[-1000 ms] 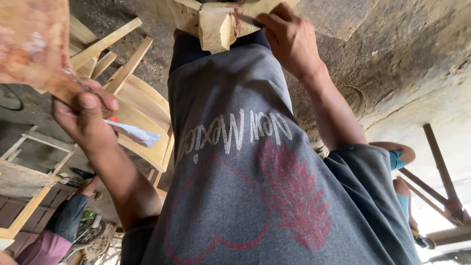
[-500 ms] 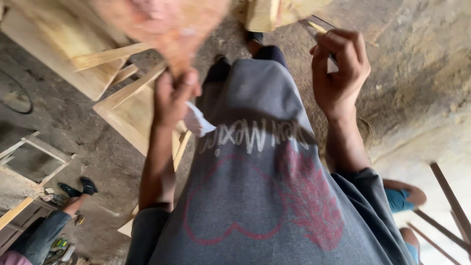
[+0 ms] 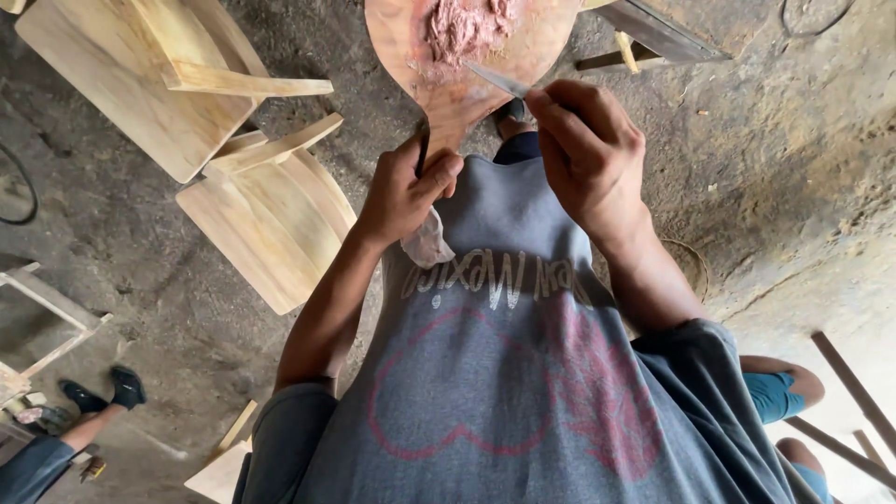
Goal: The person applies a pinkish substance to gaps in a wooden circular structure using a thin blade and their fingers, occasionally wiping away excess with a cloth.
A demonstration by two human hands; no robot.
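Board (image 3: 467,65) lowered — right hand (image 3: 588,154)'s blade (image 3: 497,79) now on it.

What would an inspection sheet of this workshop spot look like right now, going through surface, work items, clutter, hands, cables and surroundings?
Surface: bare, dusty concrete floor; no bench in view.
Job's things: paddle-shaped wooden board carrying a lump of pinkish putty; thin metal blade with its tip near the putty.
Clutter: unfinished pale wooden chairs lying on the floor; wood offcuts near the top.
Hands: left hand grips the board's handle; right hand pinches the blade.
Cables: dark cable curving at the left edge.
Surroundings: another person's foot in a black shoe at lower left; someone in blue shorts at right.
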